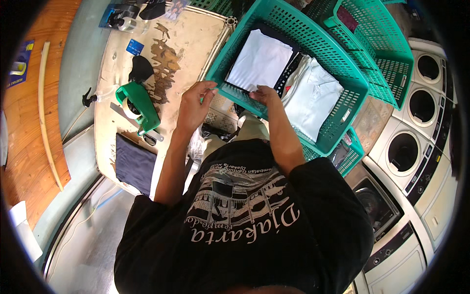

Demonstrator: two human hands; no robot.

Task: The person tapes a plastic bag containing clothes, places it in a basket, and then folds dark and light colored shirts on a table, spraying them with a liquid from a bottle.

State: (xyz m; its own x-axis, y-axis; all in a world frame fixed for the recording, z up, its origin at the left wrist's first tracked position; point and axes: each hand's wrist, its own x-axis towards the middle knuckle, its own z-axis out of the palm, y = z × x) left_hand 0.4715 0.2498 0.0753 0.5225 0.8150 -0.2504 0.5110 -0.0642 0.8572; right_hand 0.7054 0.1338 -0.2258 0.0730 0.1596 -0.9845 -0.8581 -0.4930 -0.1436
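Note:
A green plastic laundry basket point(313, 29) stands in front of me, holding two stacks of folded clothes. The left stack has a folded white garment point(261, 59) on top of dark cloth; on the right lies a pale folded shirt point(313, 98). My left hand point(196, 104) is at the basket's near left corner, thumb and fingertips brought together by the rim; whatever they pinch is too small to make out. Over the near rim reaches my right hand point(265, 95), its fingers curled at the near edge of the white garment. What it grips is hidden.
On the worn table point(188, 36) at left are a green tape dispenser point(138, 107), a folded dark cloth point(134, 161), a spray bottle point(100, 94) and a blue card point(134, 47). More green baskets point(379, 44) stand at the back right. Several front-loading machines point(404, 152) line the right.

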